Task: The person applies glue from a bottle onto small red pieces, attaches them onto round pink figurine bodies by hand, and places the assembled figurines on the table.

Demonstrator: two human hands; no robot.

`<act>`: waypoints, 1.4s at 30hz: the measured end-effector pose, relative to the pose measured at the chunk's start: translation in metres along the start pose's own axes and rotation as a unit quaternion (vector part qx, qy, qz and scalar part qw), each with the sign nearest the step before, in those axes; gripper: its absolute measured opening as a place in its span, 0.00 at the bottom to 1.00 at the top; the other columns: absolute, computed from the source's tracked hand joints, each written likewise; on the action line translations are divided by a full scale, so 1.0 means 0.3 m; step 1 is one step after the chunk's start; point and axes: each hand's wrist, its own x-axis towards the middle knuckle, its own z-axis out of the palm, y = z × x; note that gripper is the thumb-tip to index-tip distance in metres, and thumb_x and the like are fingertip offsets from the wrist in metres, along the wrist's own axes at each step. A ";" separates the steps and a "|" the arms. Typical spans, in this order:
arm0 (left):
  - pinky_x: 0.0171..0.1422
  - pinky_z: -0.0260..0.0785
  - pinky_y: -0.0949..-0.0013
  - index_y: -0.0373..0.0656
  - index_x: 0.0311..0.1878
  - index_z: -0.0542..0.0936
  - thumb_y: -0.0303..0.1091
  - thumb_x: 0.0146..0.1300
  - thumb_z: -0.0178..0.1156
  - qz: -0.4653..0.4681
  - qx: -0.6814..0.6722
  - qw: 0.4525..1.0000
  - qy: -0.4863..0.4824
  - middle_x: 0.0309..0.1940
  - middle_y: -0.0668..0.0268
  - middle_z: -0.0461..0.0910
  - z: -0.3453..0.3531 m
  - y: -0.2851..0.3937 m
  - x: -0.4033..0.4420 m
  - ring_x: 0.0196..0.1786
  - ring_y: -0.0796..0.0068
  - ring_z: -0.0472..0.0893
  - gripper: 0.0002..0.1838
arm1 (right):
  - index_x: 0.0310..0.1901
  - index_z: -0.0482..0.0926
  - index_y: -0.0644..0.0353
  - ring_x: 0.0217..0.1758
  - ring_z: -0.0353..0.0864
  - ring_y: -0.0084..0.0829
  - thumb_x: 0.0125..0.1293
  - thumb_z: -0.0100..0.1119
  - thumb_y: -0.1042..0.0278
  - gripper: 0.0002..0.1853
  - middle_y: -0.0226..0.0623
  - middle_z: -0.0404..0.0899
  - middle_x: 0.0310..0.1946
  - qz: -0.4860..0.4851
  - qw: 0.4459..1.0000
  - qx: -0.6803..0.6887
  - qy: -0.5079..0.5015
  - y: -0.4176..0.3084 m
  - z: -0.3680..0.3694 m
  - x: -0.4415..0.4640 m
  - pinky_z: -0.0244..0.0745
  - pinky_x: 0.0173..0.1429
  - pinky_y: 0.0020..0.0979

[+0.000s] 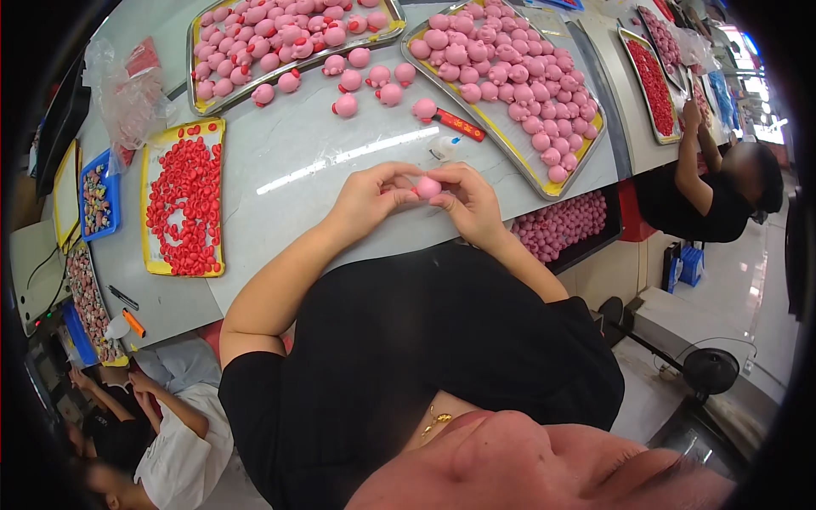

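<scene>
Close to the table's front edge, a small round pink figure [427,188] is pinched between the fingertips of my left hand [367,197] and my right hand [470,206]. Both hands are closed on it, and the fingers cover part of its sides. Just beyond my right hand lies a small clear bottle or cap with a blue tip [445,148]. A red stick with yellow markings [460,125] touches another pink figure [424,110]. Several loose pink figures with red parts [389,94] stand farther back on the grey table [297,161].
Left of me is a yellow-edged tray of red pieces [223,200]. Two metal trays of pink figures [297,64] [508,161] stand at the back. A black bin of pink figures [610,217] sits below the table at right. Other people work on both sides.
</scene>
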 end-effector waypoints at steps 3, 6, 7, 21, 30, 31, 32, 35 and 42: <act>0.42 0.71 0.77 0.38 0.51 0.73 0.26 0.59 0.62 0.003 -0.028 0.999 -0.022 0.32 0.65 0.81 -0.009 -0.025 0.003 0.36 0.82 0.79 0.16 | 0.51 0.73 0.67 0.49 0.78 0.29 0.63 0.60 0.74 0.15 0.38 0.77 0.44 0.143 0.959 0.243 0.017 0.014 0.025 -0.027 0.74 0.53 0.30; 0.42 0.70 0.78 0.38 0.50 0.71 0.26 0.60 0.61 0.003 -0.032 0.999 -0.020 0.31 0.66 0.80 -0.002 -0.026 0.003 0.36 0.82 0.78 0.16 | 0.53 0.70 0.69 0.49 0.78 0.27 0.66 0.57 0.73 0.16 0.39 0.77 0.44 0.203 0.923 0.328 -0.009 0.014 0.030 -0.036 0.74 0.54 0.28; 0.42 0.70 0.78 0.38 0.50 0.71 0.26 0.60 0.61 0.001 -0.032 0.999 -0.020 0.31 0.66 0.80 -0.003 -0.018 0.003 0.36 0.82 0.78 0.16 | 0.53 0.69 0.69 0.47 0.78 0.27 0.66 0.57 0.73 0.16 0.40 0.77 0.45 0.194 0.924 0.329 -0.008 0.018 0.034 -0.034 0.74 0.54 0.28; 0.37 0.64 0.82 0.39 0.56 0.74 0.33 0.61 0.62 0.018 -0.039 0.998 -0.038 0.32 0.74 0.74 -0.017 0.008 0.003 0.32 0.88 0.70 0.20 | 0.52 0.68 0.67 0.47 0.78 0.27 0.66 0.58 0.71 0.16 0.40 0.75 0.45 0.136 0.922 0.362 0.019 0.013 0.064 -0.015 0.74 0.53 0.29; 0.35 0.64 0.80 0.38 0.47 0.78 0.30 0.55 0.68 0.090 0.121 0.988 -0.024 0.30 0.73 0.75 -0.065 0.032 0.007 0.30 0.86 0.69 0.17 | 0.54 0.67 0.67 0.54 0.74 0.29 0.65 0.56 0.79 0.17 0.41 0.71 0.52 0.160 0.904 0.397 0.001 -0.006 0.074 -0.004 0.72 0.58 0.32; 0.35 0.64 0.80 0.38 0.47 0.78 0.30 0.55 0.68 0.091 0.121 0.988 -0.024 0.30 0.73 0.75 -0.064 0.035 0.006 0.30 0.86 0.69 0.17 | 0.52 0.68 0.66 0.55 0.73 0.29 0.62 0.56 0.82 0.17 0.40 0.69 0.52 0.131 0.916 0.379 0.013 -0.001 0.079 -0.004 0.71 0.59 0.32; 0.34 0.64 0.79 0.39 0.44 0.78 0.29 0.54 0.68 0.116 0.170 0.979 -0.016 0.30 0.72 0.75 -0.061 0.039 0.004 0.30 0.85 0.69 0.15 | 0.51 0.68 0.64 0.56 0.71 0.29 0.60 0.56 0.86 0.18 0.39 0.67 0.53 0.102 0.927 0.359 0.025 0.003 0.082 -0.004 0.70 0.60 0.32; 0.32 0.63 0.78 0.40 0.40 0.78 0.27 0.53 0.68 0.152 0.223 0.963 -0.004 0.28 0.71 0.75 -0.046 0.046 -0.002 0.28 0.84 0.69 0.12 | 0.48 0.70 0.63 0.57 0.68 0.30 0.55 0.56 0.91 0.19 0.38 0.64 0.52 0.033 0.961 0.275 0.026 0.026 0.077 -0.004 0.68 0.61 0.32; 0.31 0.62 0.78 0.40 0.39 0.79 0.25 0.53 0.66 0.148 0.214 0.966 -0.005 0.26 0.71 0.73 -0.049 0.046 0.003 0.26 0.84 0.67 0.10 | 0.45 0.71 0.63 0.55 0.69 0.30 0.53 0.57 0.92 0.19 0.38 0.64 0.50 0.044 0.963 0.262 0.036 0.023 0.075 -0.009 0.66 0.62 0.32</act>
